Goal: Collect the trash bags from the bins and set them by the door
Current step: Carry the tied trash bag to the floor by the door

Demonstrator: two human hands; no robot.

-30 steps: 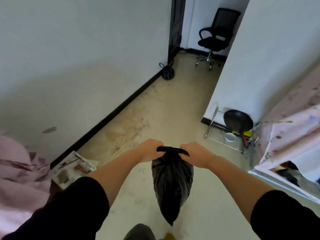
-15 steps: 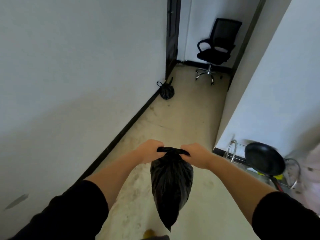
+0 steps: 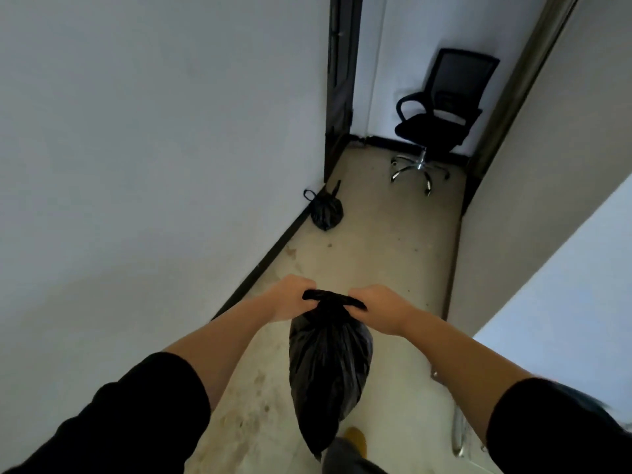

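Observation:
A full black trash bag (image 3: 329,371) hangs in front of me above the floor. My left hand (image 3: 290,299) grips one end of its tied top and my right hand (image 3: 378,307) grips the other end, with the knot stretched between them. Farther down the hallway a second tied black trash bag (image 3: 325,210) sits on the floor against the left wall, just before the dark door (image 3: 340,80).
A black office chair (image 3: 441,118) on a chrome base stands at the far end of the hallway. White walls close in on both sides. A chrome rack edge (image 3: 460,429) shows low at the right. My yellow shoe (image 3: 355,439) is under the bag.
I have walked forward along the hallway: the pan rack and pink cloths have slid out of view, and the door, chair and floor bag are nearer. Both hands hold the bag as before.

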